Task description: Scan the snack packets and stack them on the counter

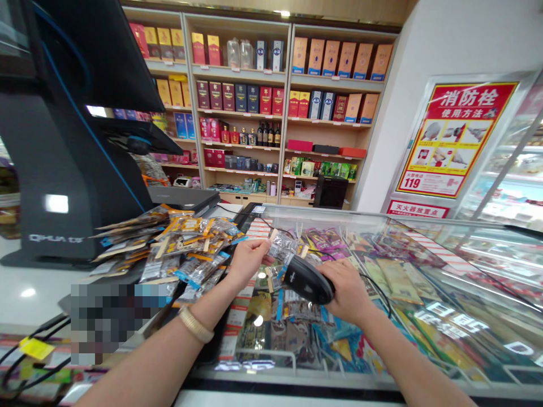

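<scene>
My right hand (348, 289) is wrapped round a black handheld barcode scanner (309, 280), its head pointing left. In front of that head, my left hand (249, 259) pinches a small clear snack packet (283, 246) by its left edge. A few similar packets (302, 307) lie on the glass top just below the scanner. Left of my left hand is a large loose heap of orange- and blue-edged packets (193, 234). The printing on the held packet is too small to read.
A glass-topped freezer (424, 333) full of wrapped goods spans the right. The black cash register (76, 147) towers at the left, with cables (36, 328) below. The scanner's black cord (384, 294) trails over the glass. Shelves of boxes (258, 99) stand behind.
</scene>
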